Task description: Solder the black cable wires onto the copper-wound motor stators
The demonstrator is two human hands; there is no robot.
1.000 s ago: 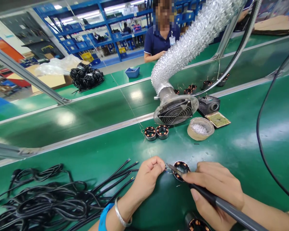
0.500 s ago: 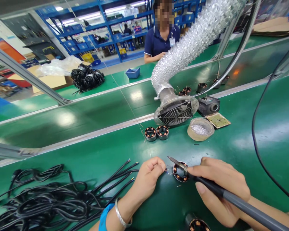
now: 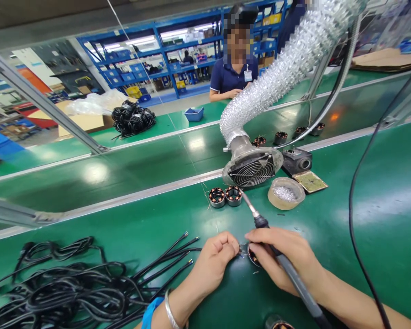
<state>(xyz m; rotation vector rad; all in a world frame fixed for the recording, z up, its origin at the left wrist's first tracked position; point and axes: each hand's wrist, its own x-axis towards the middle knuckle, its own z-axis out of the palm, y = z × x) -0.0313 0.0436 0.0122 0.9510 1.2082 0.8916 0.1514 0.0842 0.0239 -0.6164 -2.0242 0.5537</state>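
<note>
My left hand (image 3: 216, 258) pinches the end of a black cable (image 3: 192, 249), and its thin bared wires stick out past my fingertips. Beside those wires lies a motor stator (image 3: 251, 257) with copper windings, partly covered by my right hand (image 3: 285, 256). That hand is closed around a soldering iron (image 3: 289, 272), whose tip points up and away from me. My right thumb and index finger are close to the stator; whether they touch it I cannot tell. Several more black cables (image 3: 71, 292) lie in a tangle on the left, their stripped ends toward my left hand.
Two stators (image 3: 225, 196) stand before a fume extractor (image 3: 253, 170) on a silver hose (image 3: 277, 73). A bowl of metal shavings (image 3: 286, 193), a soldering iron holder (image 3: 297, 160) and a sponge (image 3: 310, 181) are right of it. Another stator (image 3: 278, 322) is at the bottom edge. A person (image 3: 233, 75) sits opposite.
The soldering iron has swung from pointing left over the stator to pointing up and away. My right fingers have come nearer the stator's wires. My left hand keeps its pinch.
</note>
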